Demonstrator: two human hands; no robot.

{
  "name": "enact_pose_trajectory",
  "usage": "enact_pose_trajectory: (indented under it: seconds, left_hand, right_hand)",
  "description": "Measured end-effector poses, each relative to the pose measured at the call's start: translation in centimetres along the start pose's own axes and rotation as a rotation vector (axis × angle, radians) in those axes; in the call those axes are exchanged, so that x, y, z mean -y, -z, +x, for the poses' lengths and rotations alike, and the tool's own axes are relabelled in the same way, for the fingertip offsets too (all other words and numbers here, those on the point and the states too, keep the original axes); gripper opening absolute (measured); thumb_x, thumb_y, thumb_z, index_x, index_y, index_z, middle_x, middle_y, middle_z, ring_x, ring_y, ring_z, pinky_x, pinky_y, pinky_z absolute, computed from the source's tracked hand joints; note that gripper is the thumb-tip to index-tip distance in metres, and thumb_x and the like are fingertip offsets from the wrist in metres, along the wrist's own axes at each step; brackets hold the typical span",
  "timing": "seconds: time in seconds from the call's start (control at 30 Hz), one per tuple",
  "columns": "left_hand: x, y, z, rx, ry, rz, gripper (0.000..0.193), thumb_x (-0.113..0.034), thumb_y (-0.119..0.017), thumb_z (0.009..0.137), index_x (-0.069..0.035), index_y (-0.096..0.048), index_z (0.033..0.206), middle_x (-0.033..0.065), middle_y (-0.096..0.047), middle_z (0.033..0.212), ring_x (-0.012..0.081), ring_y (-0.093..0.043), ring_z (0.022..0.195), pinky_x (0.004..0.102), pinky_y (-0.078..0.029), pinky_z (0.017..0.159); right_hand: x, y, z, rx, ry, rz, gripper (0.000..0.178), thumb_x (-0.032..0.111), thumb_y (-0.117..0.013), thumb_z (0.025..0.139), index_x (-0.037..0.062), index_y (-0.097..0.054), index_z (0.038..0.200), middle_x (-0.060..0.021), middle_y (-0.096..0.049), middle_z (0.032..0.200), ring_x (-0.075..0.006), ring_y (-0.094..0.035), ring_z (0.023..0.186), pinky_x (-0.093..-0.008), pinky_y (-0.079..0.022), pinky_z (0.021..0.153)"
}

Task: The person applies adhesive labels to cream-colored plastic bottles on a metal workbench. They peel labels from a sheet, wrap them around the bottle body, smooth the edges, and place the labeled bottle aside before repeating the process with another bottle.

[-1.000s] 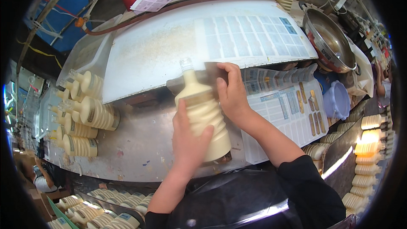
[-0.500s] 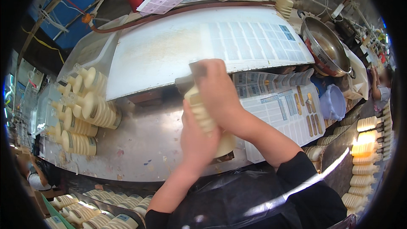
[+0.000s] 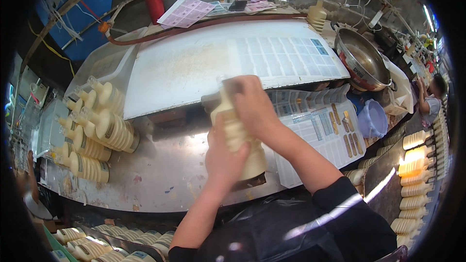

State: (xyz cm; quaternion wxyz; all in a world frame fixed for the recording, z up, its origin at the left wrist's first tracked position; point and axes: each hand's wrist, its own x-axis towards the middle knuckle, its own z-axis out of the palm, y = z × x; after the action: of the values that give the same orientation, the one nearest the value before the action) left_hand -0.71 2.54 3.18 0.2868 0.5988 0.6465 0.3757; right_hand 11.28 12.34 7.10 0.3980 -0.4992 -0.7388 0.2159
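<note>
A cream ribbed bottle (image 3: 239, 136) is held lying on the metal worktop (image 3: 160, 179), near its front edge, neck pointing away from the person. The left hand (image 3: 224, 157) is wrapped over the lower body of the bottle, fingers curled around it. The right hand (image 3: 252, 104) is closed over the upper part near the neck, so the bottle is gripped between both hands. A sheet of printed labels (image 3: 320, 131) is spread just to the right. Finished bottles (image 3: 94, 131) are stacked on their sides at the left of the worktop. A metal bowl (image 3: 361, 60) and a pale blue cup (image 3: 373, 119) are seen further right.
</note>
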Motion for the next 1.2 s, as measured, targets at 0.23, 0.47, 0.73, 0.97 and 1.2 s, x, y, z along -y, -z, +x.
enact_pose_trajectory:
  seconds: [0.23, 0.47, 0.73, 0.97, 1.2]
  left_hand:
    - [0.3, -0.4, 0.2, 0.013, 0.049, -0.097, 0.101, -0.022, -0.071, 0.082, -0.012, -0.014, 0.165, 0.0251, -0.047, 0.148, 0.0369, -0.056, 0.13, 0.0422, -0.046, 0.108]
    - [0.8, -0.8, 0.1, 0.014, 0.1, -0.261, 0.101, -0.016, -0.068, 0.083, -0.006, -0.01, 0.164, 0.0231, -0.045, 0.151, 0.0311, -0.052, 0.133, 0.0393, -0.041, 0.112]
    - [1.4, -1.4, -0.1, -0.045, 0.076, -0.398, 0.099, -0.01, -0.068, 0.083, -0.004, -0.011, 0.164, 0.0227, -0.05, 0.145, 0.0304, -0.057, 0.127, 0.0395, -0.045, 0.109]
    - [3.7, -1.8, 0.5, 0.087, -0.058, -0.216, 0.082, -0.038, -0.071, 0.092, -0.006, -0.031, 0.156, 0.0178, -0.046, 0.153, 0.0334, -0.047, 0.139, 0.0413, -0.038, 0.112]
    - [1.6, -1.8, -1.5, -0.08, -0.16, -0.059, 0.099, -0.029, -0.074, 0.084, -0.003, -0.018, 0.161, 0.0255, -0.035, 0.155, 0.0425, -0.038, 0.143, 0.0476, -0.035, 0.116]
  right_hand:
    - [-6.6, -0.5, -1.6, -0.223, 0.11, 0.105, 0.035, 0.004, -0.051, 0.096, 0.0001, -0.05, 0.131, -0.0201, -0.052, 0.13, -0.0364, -0.053, 0.122, -0.0415, -0.043, 0.106]
    - [-4.8, 1.1, -1.3, -0.171, 0.082, 0.278, 0.036, 0.003, -0.053, 0.095, -0.0012, -0.05, 0.131, -0.0212, -0.052, 0.131, -0.0372, -0.053, 0.124, -0.0417, -0.042, 0.107]
    - [-4.2, 0.6, -1.6, -0.227, 0.118, 0.145, 0.033, 0.004, -0.056, 0.092, 0.0031, -0.052, 0.125, -0.0196, -0.06, 0.116, -0.0404, -0.061, 0.105, -0.0453, -0.05, 0.091]
    - [1.8, -3.6, -3.7, -0.17, 0.682, -0.347, 0.007, 0.016, -0.065, 0.075, 0.0124, -0.059, 0.078, -0.0032, -0.06, 0.075, -0.0198, -0.062, 0.076, -0.0334, -0.047, 0.068]
    - [0.0, -0.1, -2.8, -0.218, 0.312, -0.087, 0.01, 0.01, -0.066, 0.081, 0.0083, -0.062, 0.091, -0.0119, -0.066, 0.082, -0.0312, -0.068, 0.075, -0.0418, -0.055, 0.065]
